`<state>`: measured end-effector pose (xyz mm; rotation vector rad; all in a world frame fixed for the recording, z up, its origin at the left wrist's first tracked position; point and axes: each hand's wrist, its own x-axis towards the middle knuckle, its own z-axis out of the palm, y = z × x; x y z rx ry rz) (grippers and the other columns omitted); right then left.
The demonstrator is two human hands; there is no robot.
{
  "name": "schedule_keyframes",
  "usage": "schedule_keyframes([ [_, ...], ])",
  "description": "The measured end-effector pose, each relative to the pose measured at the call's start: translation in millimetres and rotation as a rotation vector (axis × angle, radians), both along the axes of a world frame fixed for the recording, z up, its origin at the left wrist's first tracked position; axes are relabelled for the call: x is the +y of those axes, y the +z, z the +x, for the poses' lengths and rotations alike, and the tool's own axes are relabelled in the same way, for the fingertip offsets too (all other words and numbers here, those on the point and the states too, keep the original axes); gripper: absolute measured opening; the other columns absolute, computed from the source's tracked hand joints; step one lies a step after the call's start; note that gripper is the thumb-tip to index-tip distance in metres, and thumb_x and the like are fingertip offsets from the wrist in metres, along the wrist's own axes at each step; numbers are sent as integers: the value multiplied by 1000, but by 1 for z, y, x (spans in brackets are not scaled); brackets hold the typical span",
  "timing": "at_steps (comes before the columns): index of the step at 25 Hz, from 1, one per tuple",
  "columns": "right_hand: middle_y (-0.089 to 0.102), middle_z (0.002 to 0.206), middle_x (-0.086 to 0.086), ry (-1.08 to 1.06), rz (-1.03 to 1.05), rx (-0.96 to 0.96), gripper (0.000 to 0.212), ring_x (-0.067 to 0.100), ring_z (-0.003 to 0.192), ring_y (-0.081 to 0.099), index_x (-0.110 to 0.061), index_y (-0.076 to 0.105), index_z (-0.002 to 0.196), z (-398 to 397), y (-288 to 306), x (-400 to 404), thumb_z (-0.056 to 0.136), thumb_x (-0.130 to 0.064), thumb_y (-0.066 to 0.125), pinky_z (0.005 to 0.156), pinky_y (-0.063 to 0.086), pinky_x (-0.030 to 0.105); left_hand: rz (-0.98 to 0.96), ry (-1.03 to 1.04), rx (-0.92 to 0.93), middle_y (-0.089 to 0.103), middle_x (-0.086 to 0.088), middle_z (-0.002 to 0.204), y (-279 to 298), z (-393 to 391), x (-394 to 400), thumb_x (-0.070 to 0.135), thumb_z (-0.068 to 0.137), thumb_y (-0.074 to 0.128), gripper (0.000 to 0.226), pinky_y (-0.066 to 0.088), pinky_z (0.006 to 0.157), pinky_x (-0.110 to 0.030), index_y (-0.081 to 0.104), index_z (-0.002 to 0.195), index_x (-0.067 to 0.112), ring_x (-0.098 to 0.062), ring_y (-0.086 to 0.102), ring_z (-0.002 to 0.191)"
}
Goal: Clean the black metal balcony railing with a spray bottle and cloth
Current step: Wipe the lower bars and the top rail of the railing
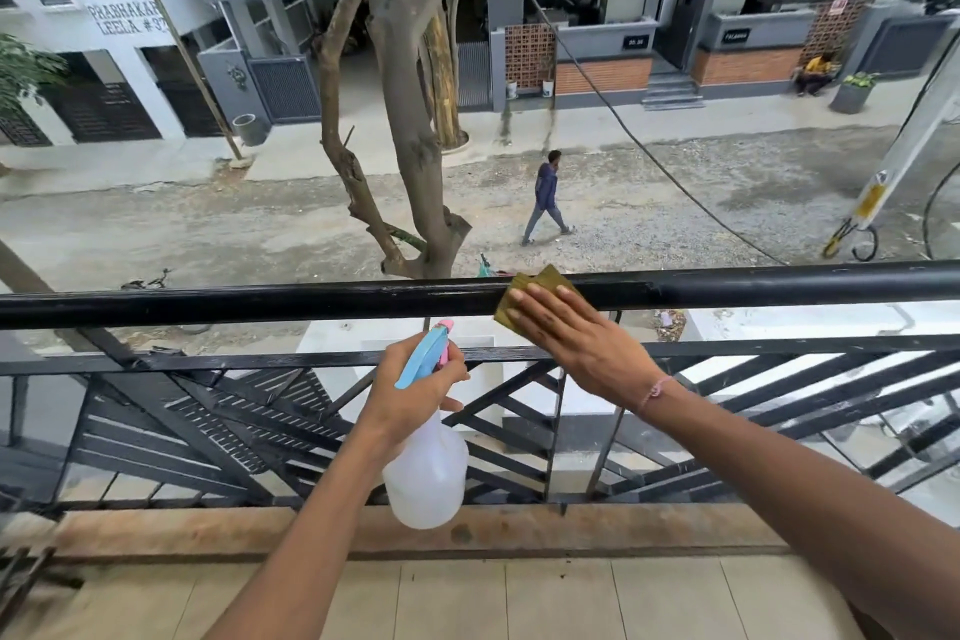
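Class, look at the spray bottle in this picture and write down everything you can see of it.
The spray bottle has a translucent white, plastic-looking body, rounded at the bottom, and a light blue spray head with a pink nozzle tip and trigger. It hangs upright in the air, just in front of the railing, nozzle aimed up toward the top rail. The left hand grips it round the neck, fingers at the trigger. Nothing else touches it. Any liquid level is unclear.

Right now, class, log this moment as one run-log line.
left hand: grips clear plastic spray bottle | right hand: presses olive-green cloth flat on black metal top rail | step: wiping
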<state>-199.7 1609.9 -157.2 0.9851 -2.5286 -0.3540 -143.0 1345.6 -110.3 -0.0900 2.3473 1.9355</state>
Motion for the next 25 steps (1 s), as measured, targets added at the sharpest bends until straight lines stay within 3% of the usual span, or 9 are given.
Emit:
schedule_keyframes([
  [4, 31, 159, 20, -280, -221, -99, 68, 35, 147, 30, -9, 23, 157, 7, 21, 29, 90, -6, 34, 123, 24, 47, -16, -51, -1, 64, -26, 98, 0, -5, 26, 4, 91, 70, 4, 60, 62, -31, 71, 87, 6, -31, 70, 98],
  [6, 62, 128, 16, -422, -344, -215, 52, 33, 114, 58, -14, 49, 135, -12, 45, 47, 85, -3, 47, 105, 45, 47, -18, -70, -6, 64, -27, 98, 0, -8, 37, 4, 91, 69, 3, 60, 62, -30, 70, 88, 5, -35, 69, 100],
  [9, 71, 100, 21, -550, -473, -537, 40, 41, 87, 63, -11, 65, 114, -38, 78, 62, 81, 2, 45, 79, 53, 45, -6, -76, -26, 64, -25, 100, -1, -9, 47, 5, 91, 70, 4, 59, 62, -29, 71, 88, 6, -36, 68, 101],
  [11, 70, 98, 22, -535, -646, -512, 36, 43, 90, 64, -7, 68, 102, -34, 69, 55, 78, 5, 43, 79, 51, 44, 19, -67, -38, 64, -24, 100, -2, -8, 50, 5, 91, 70, 6, 59, 62, -30, 72, 86, 8, -36, 68, 101],
  [14, 32, 158, 14, -512, -874, -302, 66, 38, 149, 24, -5, 44, 146, 3, 21, 20, 82, 9, 39, 125, 13, 45, 32, -51, -58, 63, -23, 105, -6, -9, 51, 7, 89, 73, 6, 61, 63, -32, 74, 86, 13, -36, 68, 102],
  [16, -11, 164, 9, -552, -1129, -256, 81, 30, 154, -11, -7, 3, 158, 21, 1, -6, 86, 11, 36, 125, -4, 44, 23, -44, -62, 64, -21, 107, -7, -11, 51, 8, 89, 73, 4, 61, 64, -32, 74, 88, 12, -35, 68, 102],
  [18, -12, 164, 7, -634, -1390, -285, 85, 38, 153, 9, -11, -5, 159, 28, -8, -37, 90, 7, 41, 123, 18, 53, 21, -37, -46, 65, -23, 103, -4, -12, 49, 7, 90, 71, 4, 60, 63, -31, 72, 87, 7, -34, 69, 100],
  [21, 53, 141, 18, -770, -2049, -430, 70, 41, 113, 58, -29, 22, 157, 17, -6, -70, 92, -12, 38, 103, 48, 58, -1, -21, -22, 65, -25, 99, 0, -12, 46, 6, 91, 69, 4, 59, 62, -30, 70, 88, 4, -35, 70, 98],
  [25, 60, 101, 10, -605, -2653, -517, 54, 26, 86, 63, -13, 51, 132, -1, 9, -76, 87, 14, 37, 79, 58, 39, -1, -10, -25, 63, -27, 98, 3, -9, 34, 4, 90, 70, 3, 59, 63, -30, 71, 88, 4, -27, 68, 91],
])
